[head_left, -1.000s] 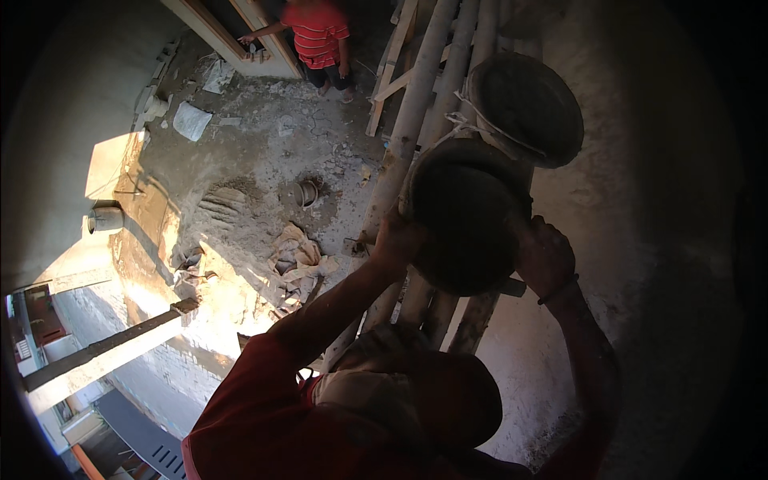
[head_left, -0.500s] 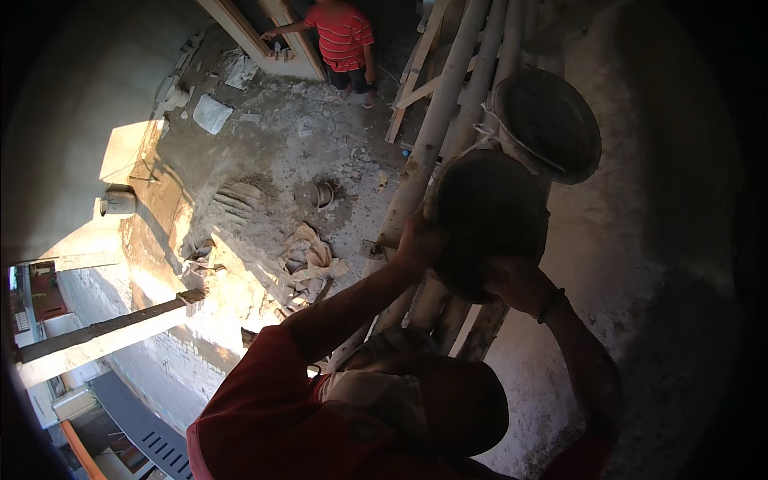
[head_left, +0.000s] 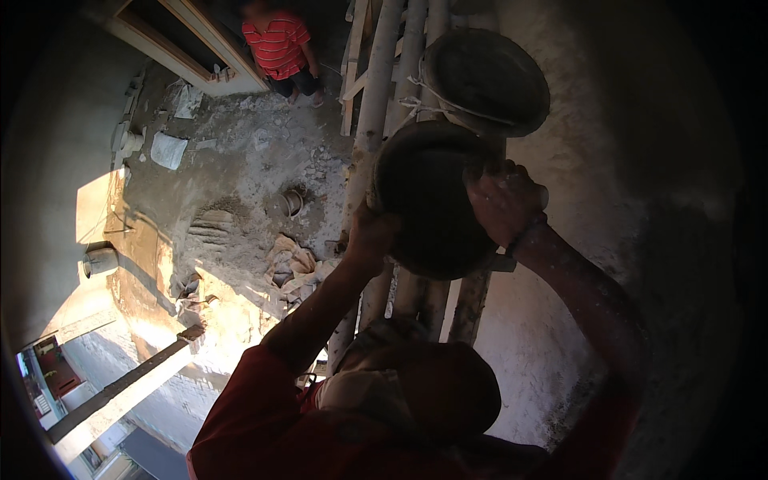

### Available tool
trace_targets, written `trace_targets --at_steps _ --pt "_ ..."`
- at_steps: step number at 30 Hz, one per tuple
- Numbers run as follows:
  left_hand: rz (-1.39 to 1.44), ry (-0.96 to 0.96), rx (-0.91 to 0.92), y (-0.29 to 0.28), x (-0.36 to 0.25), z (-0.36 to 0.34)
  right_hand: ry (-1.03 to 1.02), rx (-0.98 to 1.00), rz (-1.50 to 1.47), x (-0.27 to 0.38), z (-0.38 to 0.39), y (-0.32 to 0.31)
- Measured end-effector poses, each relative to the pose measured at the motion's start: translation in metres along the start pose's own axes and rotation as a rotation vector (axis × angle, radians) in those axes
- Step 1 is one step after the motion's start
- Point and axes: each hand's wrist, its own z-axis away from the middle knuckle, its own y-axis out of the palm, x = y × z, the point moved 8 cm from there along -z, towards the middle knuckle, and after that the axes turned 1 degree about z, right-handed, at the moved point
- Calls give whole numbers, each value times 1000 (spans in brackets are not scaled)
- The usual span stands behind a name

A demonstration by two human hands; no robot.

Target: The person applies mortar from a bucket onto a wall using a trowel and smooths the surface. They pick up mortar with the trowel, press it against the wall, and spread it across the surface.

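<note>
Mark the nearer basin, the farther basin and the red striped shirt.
Nearer basin (head_left: 402,148): head view, upper left, beside the rim.
Farther basin (head_left: 477,122): head view, lower outer wall.
Red striped shirt (head_left: 278,46): head view, middle of its front.

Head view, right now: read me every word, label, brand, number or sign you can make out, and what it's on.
No readable text anywhere.
Near round basin, at the left hand and right hand: dark, no lettering visible.
Far round basin: none visible.
Red striped shirt: stripes, no lettering I can make out.
Pale sheet: too small to tell whether it is printed.
</note>
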Motion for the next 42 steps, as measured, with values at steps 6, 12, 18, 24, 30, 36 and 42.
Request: trace_targets --at_steps 6,12,18,24,30,36,42 --pt "84 -3 -19 -9 -7 3 -192 157 246 55 -25 30" --pt "-39 21 -33 3 -1 -3 -169 643 -132 11 -12 24" --pt "-10 -16 -8 4 -2 -1 78 1112 -826 2 19 58" --pt "-131 277 172 -8 23 -18 435 743 -1669 6 48 87" --pt "-278 52 -40 -3 3 -10 -41 -84 -711 -25 61 3" --pt "32 -67 24 0 -3 3 83 -1 -132 -22 42 22" --pt "35 -26 79 1 7 -1 70 41 -443 8 38 50"
